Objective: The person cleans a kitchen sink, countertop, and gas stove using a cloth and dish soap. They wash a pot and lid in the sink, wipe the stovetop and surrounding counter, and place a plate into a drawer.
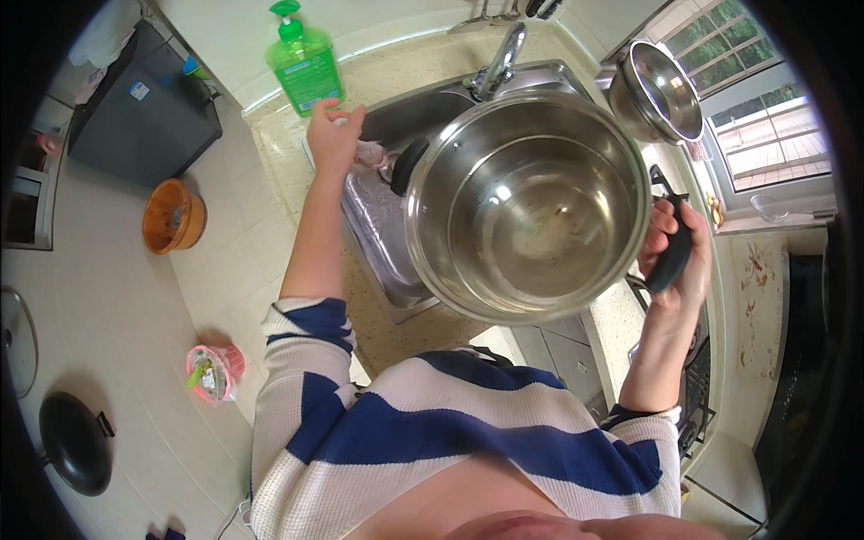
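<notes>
A large stainless steel pot (533, 223) with black side handles is held up over the right part of a steel sink (385, 229). Its inside faces the camera, with a pale patch at the bottom. My right hand (675, 250) is closed around the black handle on the pot's right side. My left hand (336, 138) is over the sink's left edge, in front of a green pump bottle of soap (307, 74); a small whitish thing shows between its fingers. A pinkish cloth-like thing (370, 154) lies just right of that hand, beside the pot's left handle. The faucet (498, 64) rises behind the pot.
Stacked steel bowls (658, 94) stand at the back right near the window. A gas stove (695, 391) is at the right. On the left are an orange-brown bucket (174, 216), a pink waste basket (214, 371) and a dark cabinet-like box (145, 108). A black pan (75, 442) hangs lower left.
</notes>
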Demonstrator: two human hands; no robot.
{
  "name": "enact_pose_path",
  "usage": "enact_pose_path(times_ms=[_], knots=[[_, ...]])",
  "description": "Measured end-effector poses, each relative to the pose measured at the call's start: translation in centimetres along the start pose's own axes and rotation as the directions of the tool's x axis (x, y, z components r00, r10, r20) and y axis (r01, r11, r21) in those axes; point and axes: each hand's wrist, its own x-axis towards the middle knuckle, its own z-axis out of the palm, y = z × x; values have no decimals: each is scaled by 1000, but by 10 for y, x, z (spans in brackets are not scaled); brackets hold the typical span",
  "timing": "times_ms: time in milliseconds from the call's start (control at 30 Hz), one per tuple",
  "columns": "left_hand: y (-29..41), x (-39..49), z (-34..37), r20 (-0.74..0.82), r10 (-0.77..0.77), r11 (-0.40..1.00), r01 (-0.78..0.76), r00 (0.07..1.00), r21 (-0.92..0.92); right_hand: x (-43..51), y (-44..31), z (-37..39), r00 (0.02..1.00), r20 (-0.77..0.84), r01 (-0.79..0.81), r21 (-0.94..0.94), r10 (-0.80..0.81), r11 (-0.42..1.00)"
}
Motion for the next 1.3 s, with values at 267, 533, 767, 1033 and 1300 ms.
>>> enact_pose_path(times_ms=[267, 533, 767, 1033, 1300], knots=[[60, -50, -47, 60, -25, 907, 47, 998, -418, 72, 70, -22, 990, -61, -125, 57, 129, 991], [82, -106, -12, 67, 28, 821, 15, 997, -571, 140, 126, -86, 950, -71, -305, 17, 305, 952], [36, -92, 60, 596, -94, 978, 186, 797, -93, 155, 119, -167, 911, -123, -390, 45, 392, 920], [8, 0, 153, 549, 75, 932, -254, 833, 257, 144, 126, -195, 974, -219, -171, -533, 60, 829], [0, 42, 206, 632, 249, 913, -395, 734, 99, 137, 134, -200, 887, 172, 245, -962, -428, 120]])
